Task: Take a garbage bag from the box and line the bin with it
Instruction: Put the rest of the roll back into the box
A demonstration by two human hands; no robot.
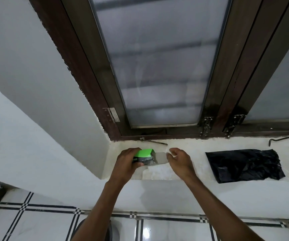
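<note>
Your left hand [126, 162] grips the box [144, 155], right hand [178, 160] open at its flap [160, 158]; a careless tug could tear it.

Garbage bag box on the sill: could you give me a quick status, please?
Left hand gripping box, end flap open. Right hand open beside flap, empty. Black bag already lying on sill. Nothing in the way.

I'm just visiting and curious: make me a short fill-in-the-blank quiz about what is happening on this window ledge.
1. The left hand grips a small box whose top is bright ____.
2. The box's open flap points toward the ____ hand.
3. The bag lying alone on the ledge is ____ in colour.

Missing words: green; right; black
</note>
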